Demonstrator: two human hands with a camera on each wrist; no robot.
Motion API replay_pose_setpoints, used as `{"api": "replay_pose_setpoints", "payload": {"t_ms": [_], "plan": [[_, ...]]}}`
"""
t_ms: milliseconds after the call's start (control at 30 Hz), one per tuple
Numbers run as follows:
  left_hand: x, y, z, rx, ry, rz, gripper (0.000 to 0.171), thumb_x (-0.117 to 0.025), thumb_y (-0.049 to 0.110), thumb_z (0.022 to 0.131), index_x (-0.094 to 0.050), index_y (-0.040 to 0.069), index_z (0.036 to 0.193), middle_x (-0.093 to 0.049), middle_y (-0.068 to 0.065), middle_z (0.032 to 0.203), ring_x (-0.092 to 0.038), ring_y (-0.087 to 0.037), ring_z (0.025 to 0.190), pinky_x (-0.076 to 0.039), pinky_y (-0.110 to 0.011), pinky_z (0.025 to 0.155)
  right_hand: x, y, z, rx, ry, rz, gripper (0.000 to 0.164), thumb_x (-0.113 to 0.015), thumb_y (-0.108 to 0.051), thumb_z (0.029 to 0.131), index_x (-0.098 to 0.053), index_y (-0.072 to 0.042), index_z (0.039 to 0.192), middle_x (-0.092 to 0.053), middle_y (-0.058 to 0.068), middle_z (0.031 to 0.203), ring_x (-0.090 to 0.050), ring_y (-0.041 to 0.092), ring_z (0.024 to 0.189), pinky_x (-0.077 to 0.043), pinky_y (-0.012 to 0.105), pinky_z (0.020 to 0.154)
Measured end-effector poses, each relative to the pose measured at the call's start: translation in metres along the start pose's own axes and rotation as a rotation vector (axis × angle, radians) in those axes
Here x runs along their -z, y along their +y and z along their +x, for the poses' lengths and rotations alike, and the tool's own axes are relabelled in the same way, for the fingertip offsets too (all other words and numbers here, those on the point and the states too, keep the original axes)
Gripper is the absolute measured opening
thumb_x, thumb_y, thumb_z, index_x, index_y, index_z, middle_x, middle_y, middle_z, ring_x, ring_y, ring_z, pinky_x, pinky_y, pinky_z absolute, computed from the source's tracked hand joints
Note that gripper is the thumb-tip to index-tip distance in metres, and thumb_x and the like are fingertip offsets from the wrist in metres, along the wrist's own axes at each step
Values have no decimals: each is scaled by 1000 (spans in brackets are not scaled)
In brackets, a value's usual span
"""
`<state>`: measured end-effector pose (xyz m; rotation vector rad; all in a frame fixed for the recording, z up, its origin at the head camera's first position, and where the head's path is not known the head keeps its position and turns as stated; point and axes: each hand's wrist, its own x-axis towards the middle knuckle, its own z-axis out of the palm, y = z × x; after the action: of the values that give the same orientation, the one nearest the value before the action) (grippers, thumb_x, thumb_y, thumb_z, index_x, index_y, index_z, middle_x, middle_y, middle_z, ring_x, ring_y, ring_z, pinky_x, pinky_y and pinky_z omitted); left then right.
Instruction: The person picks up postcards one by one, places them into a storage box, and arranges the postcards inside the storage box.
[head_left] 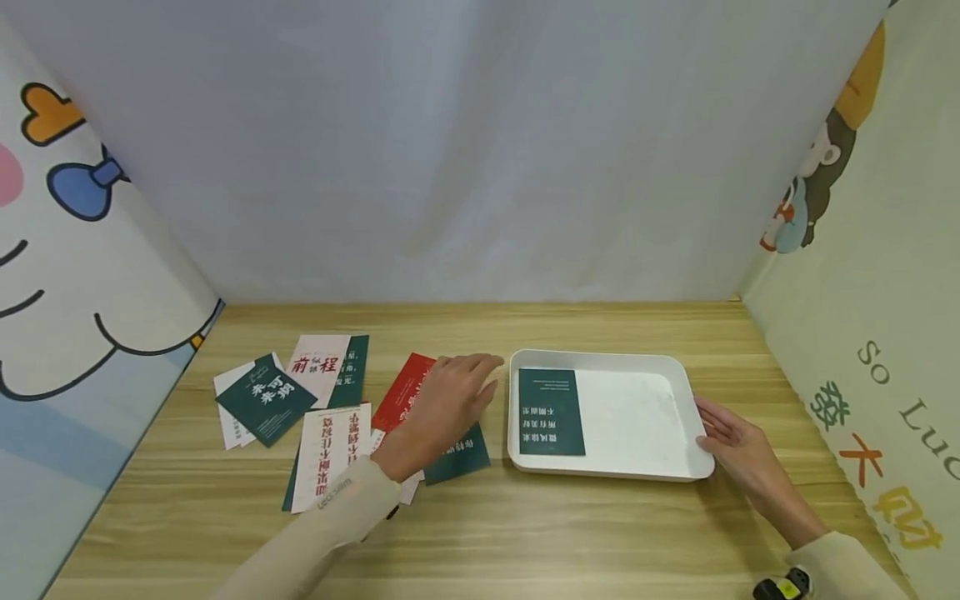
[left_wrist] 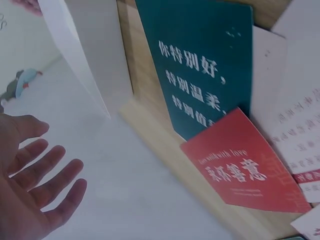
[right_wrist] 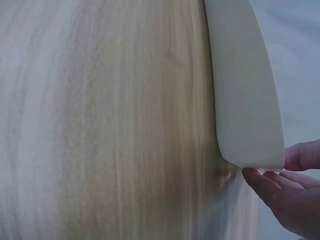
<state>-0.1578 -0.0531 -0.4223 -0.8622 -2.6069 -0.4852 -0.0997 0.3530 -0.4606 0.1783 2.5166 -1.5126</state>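
Observation:
A white tray point(head_left: 637, 417) sits on the table, with a dark green card point(head_left: 551, 412) lying at its left end. My right hand point(head_left: 738, 446) pinches the tray's right wall; in the right wrist view the thumb is at the rim and the fingertips are on the outer side of the wall point(right_wrist: 247, 90). Between the tray and the loose cards, my left hand point(head_left: 450, 400) is raised with fingers loosely spread and nothing in them. Below it lie a red card point(head_left: 401, 392) and a green card point(head_left: 461, 458), partly hidden by that hand. The left wrist view shows the red card point(left_wrist: 245, 167) overlapping the green one point(left_wrist: 205, 65).
Further left, several cards overlap on the wooden table point(head_left: 570, 533), among them a green one point(head_left: 267, 400), a pale pink one point(head_left: 318, 367) and a white one with red writing point(head_left: 330, 454). A grey-white cloth point(head_left: 480, 167) hangs behind; printed panels point(head_left: 862, 375) stand at both sides.

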Motion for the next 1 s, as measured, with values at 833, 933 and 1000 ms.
{"api": "replay_pose_setpoints", "payload": {"t_ms": [833, 933, 1000], "plan": [[28, -95, -42, 765, -189, -344, 58, -67, 26, 101, -49, -5, 147, -57, -31, 143, -60, -48, 125, -51, -59, 100, -9, -1, 1, 30, 86, 154, 59, -53, 8, 104, -29, 13, 158, -33, 34, 160, -51, -22, 105, -46, 3, 88], [23, -98, -42, 813, -236, -341, 59, -67, 27, 101, -48, -6, 146, -56, -32, 142, -59, -48, 124, -50, -59, 100, -6, 0, 0, 41, 93, 169, 59, -54, 7, 104, -29, 14, 157, -32, 35, 159, -51, -23, 104, -47, 4, 88], [18, -99, -39, 825, -271, -337, 60, -67, 27, 101, -47, -8, 145, -56, -33, 141, -60, -48, 122, -50, -58, 99, -3, 1, -3, 36, 97, 168, 59, -53, 7, 104, -29, 14, 157, -32, 35, 159, -51, -23, 103, -47, 4, 88]]}}
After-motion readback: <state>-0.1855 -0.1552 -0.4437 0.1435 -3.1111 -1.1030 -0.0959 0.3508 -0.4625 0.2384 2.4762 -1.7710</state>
